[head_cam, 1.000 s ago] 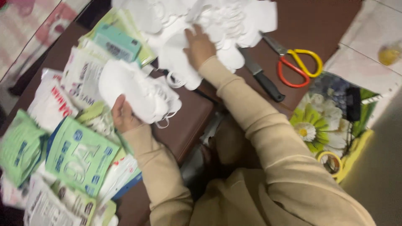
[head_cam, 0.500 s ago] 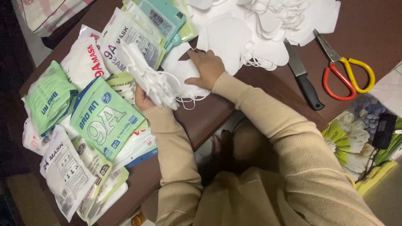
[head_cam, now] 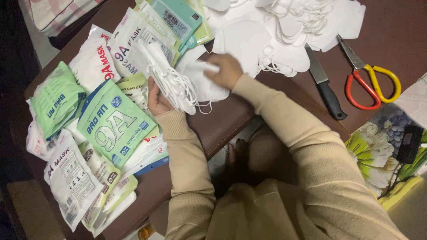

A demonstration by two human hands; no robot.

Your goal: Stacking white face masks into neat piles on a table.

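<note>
The right hand (head_cam: 227,71) has left the loose pile and now presses a white mask (head_cam: 202,82) against the stack of masks (head_cam: 167,80).
</note>
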